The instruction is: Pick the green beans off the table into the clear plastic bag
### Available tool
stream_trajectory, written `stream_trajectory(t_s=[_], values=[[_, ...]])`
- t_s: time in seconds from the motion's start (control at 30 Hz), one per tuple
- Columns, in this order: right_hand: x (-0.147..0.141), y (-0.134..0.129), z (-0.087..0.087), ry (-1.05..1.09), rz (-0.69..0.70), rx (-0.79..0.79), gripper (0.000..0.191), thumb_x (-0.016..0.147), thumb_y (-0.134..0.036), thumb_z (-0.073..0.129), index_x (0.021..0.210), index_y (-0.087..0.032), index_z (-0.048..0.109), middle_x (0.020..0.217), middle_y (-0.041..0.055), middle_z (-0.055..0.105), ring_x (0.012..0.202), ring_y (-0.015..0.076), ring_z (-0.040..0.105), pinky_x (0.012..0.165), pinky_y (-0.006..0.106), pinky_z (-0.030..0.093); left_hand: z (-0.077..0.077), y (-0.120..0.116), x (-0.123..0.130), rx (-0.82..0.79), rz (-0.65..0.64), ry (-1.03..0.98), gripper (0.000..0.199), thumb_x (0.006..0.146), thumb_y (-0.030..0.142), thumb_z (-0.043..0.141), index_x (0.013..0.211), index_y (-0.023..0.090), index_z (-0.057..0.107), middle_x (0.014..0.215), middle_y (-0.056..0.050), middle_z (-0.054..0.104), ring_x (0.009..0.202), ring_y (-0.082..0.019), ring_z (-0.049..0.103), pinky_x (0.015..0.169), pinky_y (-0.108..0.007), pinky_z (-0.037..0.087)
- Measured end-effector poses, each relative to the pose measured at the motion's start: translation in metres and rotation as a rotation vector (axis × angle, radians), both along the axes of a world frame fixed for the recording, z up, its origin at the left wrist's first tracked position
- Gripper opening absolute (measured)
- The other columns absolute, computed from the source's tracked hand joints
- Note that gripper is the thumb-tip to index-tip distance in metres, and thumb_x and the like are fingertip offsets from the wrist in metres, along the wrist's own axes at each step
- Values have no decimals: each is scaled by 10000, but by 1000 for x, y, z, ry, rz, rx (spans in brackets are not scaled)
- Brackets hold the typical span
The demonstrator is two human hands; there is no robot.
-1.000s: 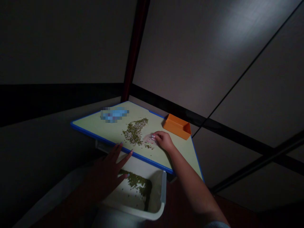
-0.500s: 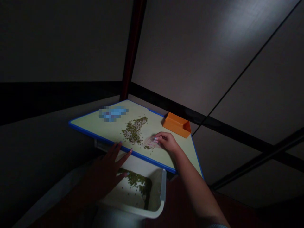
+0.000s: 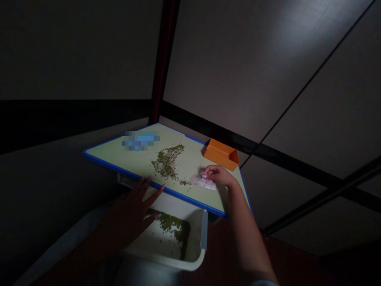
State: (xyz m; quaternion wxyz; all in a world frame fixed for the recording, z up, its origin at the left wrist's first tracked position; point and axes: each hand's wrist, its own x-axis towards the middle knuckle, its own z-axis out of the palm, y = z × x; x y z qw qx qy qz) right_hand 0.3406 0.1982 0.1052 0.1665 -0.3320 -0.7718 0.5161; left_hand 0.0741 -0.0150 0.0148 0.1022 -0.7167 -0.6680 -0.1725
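Right hand [image 3: 219, 176] — fingertips pinched on a clear packet [image 3: 204, 182] lying on the board [image 3: 119, 155], just right of the green beans [image 3: 166, 163]; left hand [image 3: 127, 216] open, fingers spread at the board's blue edge, above a white tub [image 3: 203, 234] — more beans [image 3: 171, 224] inside

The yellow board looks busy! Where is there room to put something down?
Bare pale yellow board shows at the left corner, between the blurred blue object and the blue front edge, and between the green beans and the orange tray. It is crowded along the beans and where the right hand touches a clear pinkish packet.
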Motion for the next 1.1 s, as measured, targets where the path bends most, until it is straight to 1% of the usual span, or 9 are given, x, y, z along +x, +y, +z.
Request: stream_trajectory(t_s=[0.13, 0.3, 0.5, 0.6, 0.8, 0.97, 1.1], values=[[3, 1, 1, -52, 34, -31, 317, 590, -373, 817, 678, -134, 628, 536, -30, 594, 471, 67, 487, 473, 187, 331, 2, 0, 1, 5, 1, 14, 646, 822, 466, 578, 1433, 315, 432, 1559, -188, 328, 1413, -408, 342, 932, -545, 499], [4, 2, 0, -78, 38, -64, 340, 552, -380, 838, 659, -138, 624, 535, -31, 602, 456, 69, 497, 469, 190, 342, -1, 1, 0, 3, 0, 20, 644, 828, 467, 564, 1439, 323, 420, 1564, -173, 325, 1417, -400, 338, 939, -550, 497], [6, 4, 0, -19, -21, -19, 311, 563, -360, 822, 656, -144, 619, 547, -30, 598, 492, 76, 500, 502, 203, 371, 0, 0, 0, 21, 7, 19, 641, 823, 453, 563, 1434, 309, 434, 1565, -168, 324, 1405, -412, 357, 909, -551, 512], [3, 3, -3, -26, -20, 8, 314, 568, -367, 820, 662, -141, 624, 560, -20, 611, 491, 78, 501, 499, 205, 369, 2, -1, 0, 19, -7, 18, 650, 819, 462, 575, 1435, 319, 429, 1555, -174, 346, 1401, -408, 366, 905, -541, 517], [0, 3, -4, -35, -6, 63, 370, 579, -448, 813, 675, -138, 637, 542, -12, 602, 499, 90, 515, 505, 211, 375, -3, 1, -1, 51, -1, 28, 645, 830, 463, 569, 1442, 332, 414, 1567, -159, 332, 1419, -397, 339, 941, -547, 501], [1, 2, -3, -23, -44, 89, 388, 582, -469, 809, 690, -141, 630, 524, -23, 582, 473, 81, 483, 479, 203, 339, 3, -1, 1, -2, 19, 48, 634, 833, 447, 560, 1440, 332, 417, 1550, -167, 364, 1411, -395, 356, 911, -530, 517], [-1, 1, -3, -52, -19, 84, 386, 587, -472, 805, 682, -140, 633, 529, -18, 585, 480, 82, 485, 479, 202, 333, 2, -1, 0, 9, 10, 45, 640, 833, 451, 559, 1444, 334, 410, 1561, -162, 345, 1418, -394, 344, 919, -526, 511]])
